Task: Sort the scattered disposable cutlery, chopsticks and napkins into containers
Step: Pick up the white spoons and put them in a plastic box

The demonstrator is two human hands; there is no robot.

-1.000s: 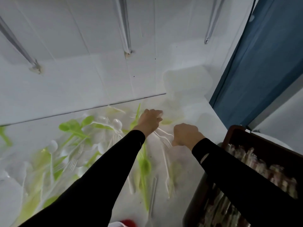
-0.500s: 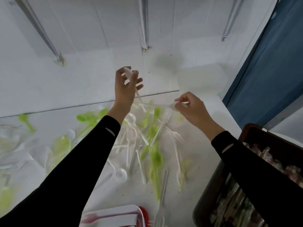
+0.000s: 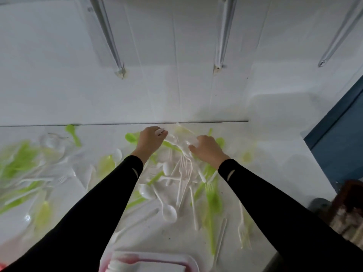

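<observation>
The white desk [image 3: 279, 158] fills the lower half of the view, with a white wall [image 3: 176, 85] behind it and a blue panel [image 3: 337, 138] to its right. Loose plastic cutlery [image 3: 181, 173], white and green, lies scattered over the desk from the left edge to past the middle, thickest between the 2 black sleeves [image 3: 110, 203]. A pink-rimmed tray [image 3: 157, 261] sits at the near edge. A blurred brown basket [image 3: 351, 193] stands off the right corner. The left hand [image 3: 150, 141] is at the far side of the pile, fingers pinching a white utensil [image 3: 160, 132]. The right hand [image 3: 207, 151] is near it, fingers curled over the pile; I cannot tell whether they hold anything.
</observation>
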